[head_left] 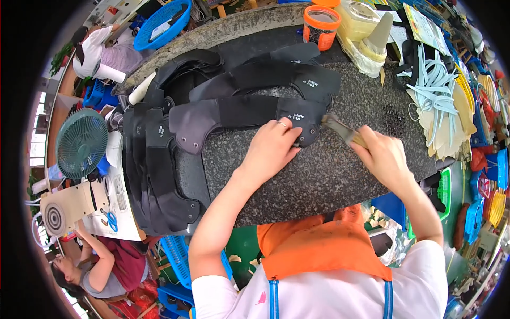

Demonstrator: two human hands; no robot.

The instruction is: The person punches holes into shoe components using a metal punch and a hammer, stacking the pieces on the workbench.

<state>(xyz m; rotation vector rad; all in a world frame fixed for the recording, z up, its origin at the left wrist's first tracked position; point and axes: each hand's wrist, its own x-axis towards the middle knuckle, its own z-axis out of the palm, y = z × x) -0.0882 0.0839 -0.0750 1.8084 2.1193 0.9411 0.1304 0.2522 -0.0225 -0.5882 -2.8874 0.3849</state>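
Observation:
On the speckled stone slab (276, 181) lies a curved black shoe upper (241, 112) with metal eyelets at both ends. My left hand (271, 144) presses and pinches its right end beside the eyelets, a ring on one finger. My right hand (383, 154) is closed round the wooden handle of what looks like a flat brush (341, 128), slightly blurred. The brush's dark tip points left, close to the right edge of the upper. Small dark bits (392, 123) are scattered on the stone right of the brush.
More black uppers (170, 175) are stacked at the left and far side. Farther right stand an orange-lidded jar (320, 29), a yellowish container (357, 24) and pale blue strips (433, 80). Another person (101, 266) sits at lower left, below a green fan (81, 142).

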